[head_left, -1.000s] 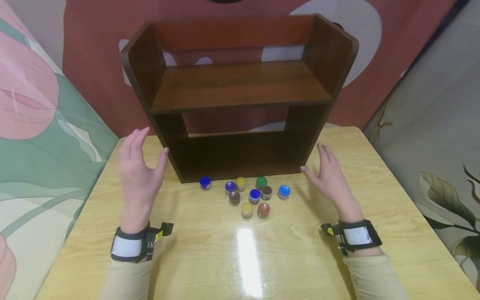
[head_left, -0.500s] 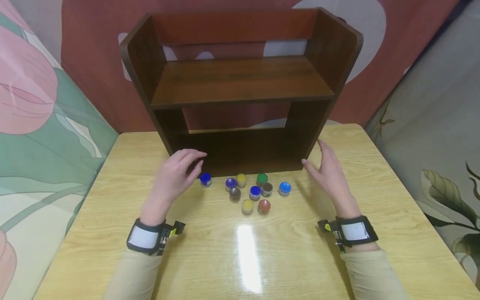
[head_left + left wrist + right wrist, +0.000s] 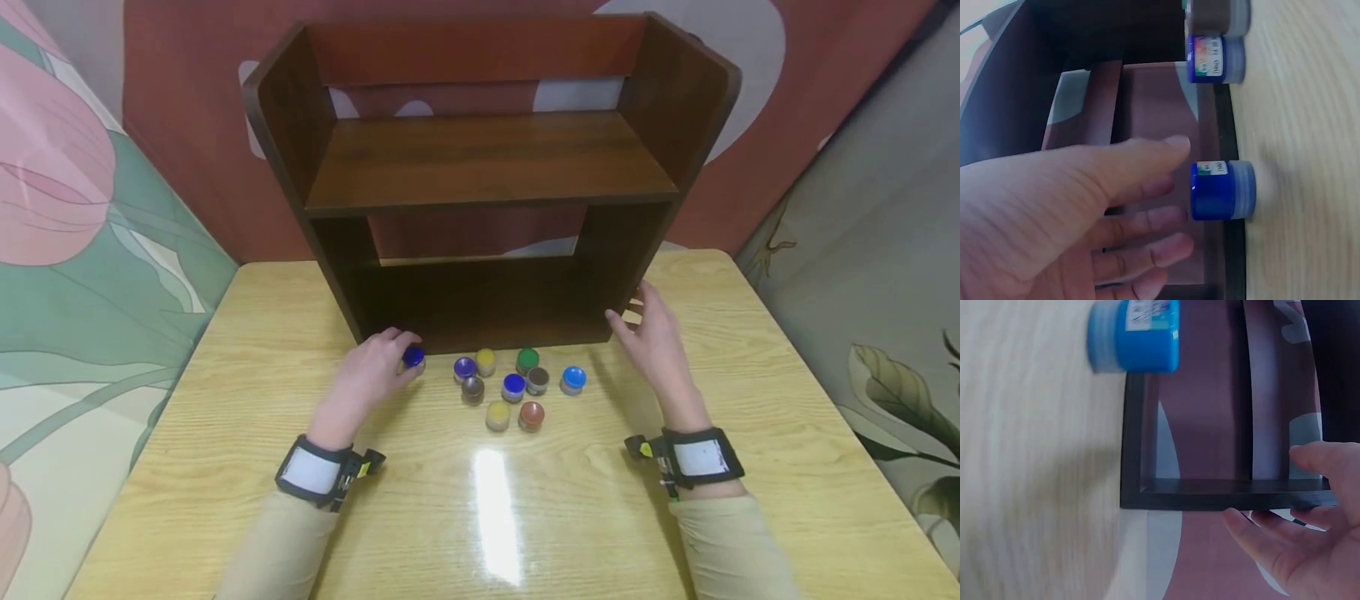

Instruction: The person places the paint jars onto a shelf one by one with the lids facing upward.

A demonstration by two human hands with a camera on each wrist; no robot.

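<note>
A dark wooden shelf unit (image 3: 487,158) stands at the back of a pale wooden table (image 3: 225,350). In front of its base sits a cluster of small round pots with coloured lids — purple, yellow, green, brown, light blue and red among them. The left hand (image 3: 371,379) reaches the dark blue pot (image 3: 413,357) at the cluster's left end, fingertips at its lid. The right hand (image 3: 656,342) — fingers straight — is beside the shelf's lower right corner.
</note>
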